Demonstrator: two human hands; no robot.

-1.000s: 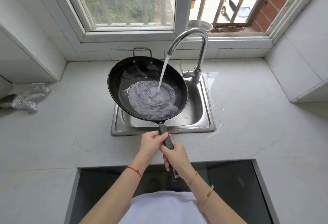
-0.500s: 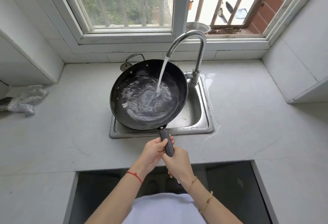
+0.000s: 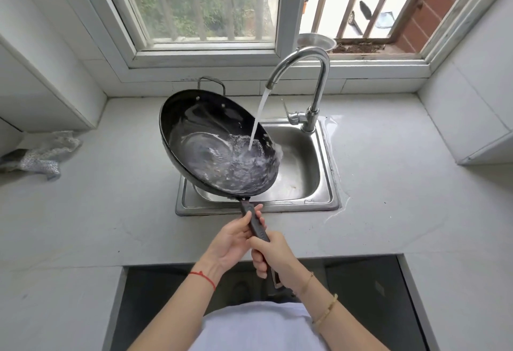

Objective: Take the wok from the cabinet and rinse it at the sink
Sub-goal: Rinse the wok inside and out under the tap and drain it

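Now tilted, the round black steel wok (image 3: 219, 148) leans with its right rim lowered over the rectangular stainless-steel sink (image 3: 302, 167), whereas half a second earlier it sat nearly level over the same basin. Water from the curved chrome faucet (image 3: 302, 73), which rises behind the sink, strikes the wok's right inner wall, and the pooled water has shifted toward that lowered rim, where a little appears to spill into the basin. Both hands grasp the long dark handle (image 3: 254, 221) in front of the sink: the left hand (image 3: 231, 242) cups it from the left with fingers wrapped round its upper part, and the right hand (image 3: 273, 256) closes its curled fingers about the lower part. A crumpled grey cloth (image 3: 41, 153) lies well left of the sink on the pale counter (image 3: 402, 198). Judged from this tilt, rinsing is well under way, with pouring-out beginning.
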